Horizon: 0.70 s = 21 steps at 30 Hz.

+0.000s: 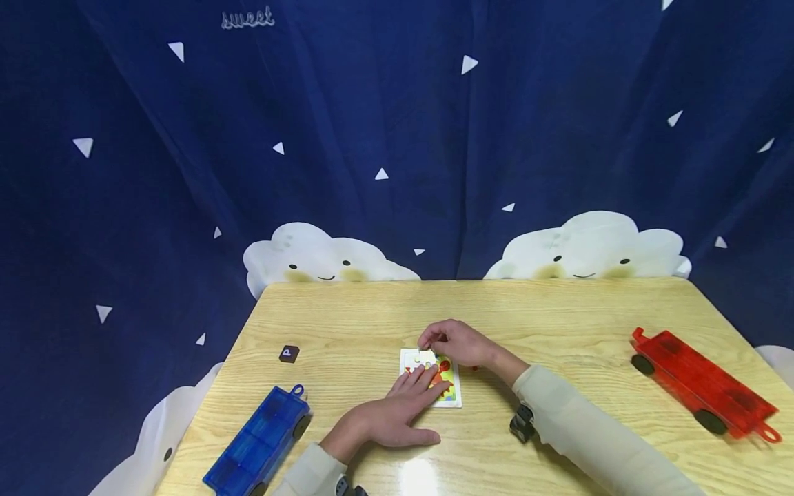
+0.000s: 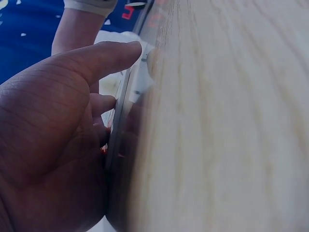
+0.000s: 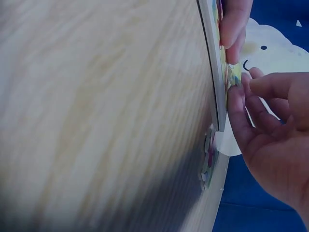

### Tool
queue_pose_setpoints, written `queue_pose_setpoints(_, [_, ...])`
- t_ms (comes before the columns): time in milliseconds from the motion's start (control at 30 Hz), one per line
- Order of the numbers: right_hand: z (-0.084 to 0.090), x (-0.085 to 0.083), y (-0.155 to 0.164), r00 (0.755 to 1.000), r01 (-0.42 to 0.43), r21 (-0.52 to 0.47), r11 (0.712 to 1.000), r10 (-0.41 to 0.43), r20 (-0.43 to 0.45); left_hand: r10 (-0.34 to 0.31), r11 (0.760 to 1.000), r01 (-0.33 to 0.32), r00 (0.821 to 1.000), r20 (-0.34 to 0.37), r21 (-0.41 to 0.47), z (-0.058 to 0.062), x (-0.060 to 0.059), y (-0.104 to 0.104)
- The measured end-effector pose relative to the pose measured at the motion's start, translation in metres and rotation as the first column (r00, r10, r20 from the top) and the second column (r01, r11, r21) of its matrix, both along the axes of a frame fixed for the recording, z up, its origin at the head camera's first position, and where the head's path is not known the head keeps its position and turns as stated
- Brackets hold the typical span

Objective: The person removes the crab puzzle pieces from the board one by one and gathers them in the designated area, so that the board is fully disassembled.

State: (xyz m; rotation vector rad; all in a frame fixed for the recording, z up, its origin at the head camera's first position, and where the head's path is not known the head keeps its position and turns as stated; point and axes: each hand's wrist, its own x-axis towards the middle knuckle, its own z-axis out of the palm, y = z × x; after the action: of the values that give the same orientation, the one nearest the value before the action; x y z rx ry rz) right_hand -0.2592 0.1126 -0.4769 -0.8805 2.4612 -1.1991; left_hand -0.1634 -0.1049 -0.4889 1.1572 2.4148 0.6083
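Note:
A small white jigsaw board [image 1: 451, 401] with a colourful picture lies in the middle of the wooden table [image 1: 558, 310]. My left hand [image 1: 397, 413] lies flat on it, straight fingers pressing its lower half. In the left wrist view the left hand [image 2: 58, 145] lies against the board's edge [image 2: 120, 125]. My right hand [image 1: 449, 341] curls over the board's top left corner and pinches a pale puzzle piece [image 1: 426, 356] there. The right wrist view has the right hand's fingertips [image 3: 239, 89] at the board [image 3: 217, 72], and a loose piece [image 3: 208, 159] lying beside it.
A blue toy wagon [image 1: 257, 441] sits at the near left and a red one [image 1: 701, 382] at the right. A small dark tile [image 1: 289, 353] marked P lies to the left of the board. A navy curtain [image 1: 397, 138] hangs behind the table.

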Motion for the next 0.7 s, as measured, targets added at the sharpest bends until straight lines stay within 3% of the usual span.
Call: queue_pose_setpoints(700, [0.0018, -0.0013, -0.0055, 1.000, 0.019, 0.067, 0.998, -0.018, -0.021, 0.004, 1.000, -0.004, 1.000, 0.000, 0.001, -0.0010, 0.0001, 0.0001])
